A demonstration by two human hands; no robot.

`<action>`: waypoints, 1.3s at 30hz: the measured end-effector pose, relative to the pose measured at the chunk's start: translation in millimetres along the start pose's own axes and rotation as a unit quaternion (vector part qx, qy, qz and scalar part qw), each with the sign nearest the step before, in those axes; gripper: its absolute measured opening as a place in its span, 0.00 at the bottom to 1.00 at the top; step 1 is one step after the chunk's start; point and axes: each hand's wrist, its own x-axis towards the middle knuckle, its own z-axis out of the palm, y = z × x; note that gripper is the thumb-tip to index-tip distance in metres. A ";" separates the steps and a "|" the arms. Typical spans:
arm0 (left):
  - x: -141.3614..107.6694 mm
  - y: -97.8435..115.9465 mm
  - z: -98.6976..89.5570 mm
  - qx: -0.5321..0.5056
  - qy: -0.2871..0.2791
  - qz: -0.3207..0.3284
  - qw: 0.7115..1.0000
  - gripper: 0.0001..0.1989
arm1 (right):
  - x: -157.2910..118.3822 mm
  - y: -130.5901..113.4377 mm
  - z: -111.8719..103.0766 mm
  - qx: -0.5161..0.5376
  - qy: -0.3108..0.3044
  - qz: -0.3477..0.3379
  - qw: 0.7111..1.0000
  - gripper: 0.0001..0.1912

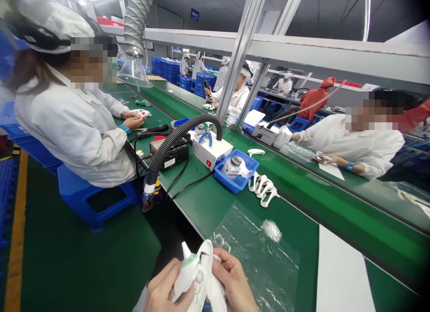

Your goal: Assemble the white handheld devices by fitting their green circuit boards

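At the bottom of the head view, my left hand [166,287] is closed around a white ear thermometer [198,280] with a pointed tip and a pale green ring. Its long curved white body leans toward my right hand [235,278], whose bent fingers pinch a soft-looking white piece [215,289] against it. Whether that piece is cloth or part of the casing I cannot tell. Just beyond my hands, a clear plastic bag [248,249] lies flat on the green bench, with a small clump of clear plastic [271,230] on it.
Several white thermometer shells [264,188] lie beside a blue tray [231,184] holding a metal-topped bottle [233,166]. Left of it stand a white box [211,150] and a black hose [168,146]. A white sheet [342,271] lies right. Co-workers sit at left and across.
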 end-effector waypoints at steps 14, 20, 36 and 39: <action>-0.7 -1.8 2.5 0.002 -0.007 0.007 1.000 0.05 | -6.5 -2.2 -10.7 0.019 0.150 -0.066 0.986 0.22; 1.1 -3.7 2.7 0.033 0.019 0.005 0.999 0.07 | -6.1 8.5 -21.6 -0.113 0.188 -0.189 0.957 0.20; 6.0 7.5 1.1 -0.036 0.024 -0.016 0.999 0.07 | -9.8 15.7 19.4 -0.179 0.172 -0.282 0.927 0.13; 4.6 10.5 3.4 -0.048 0.040 -0.010 0.998 0.12 | -4.8 20.4 19.8 -0.167 0.128 -0.202 0.957 0.17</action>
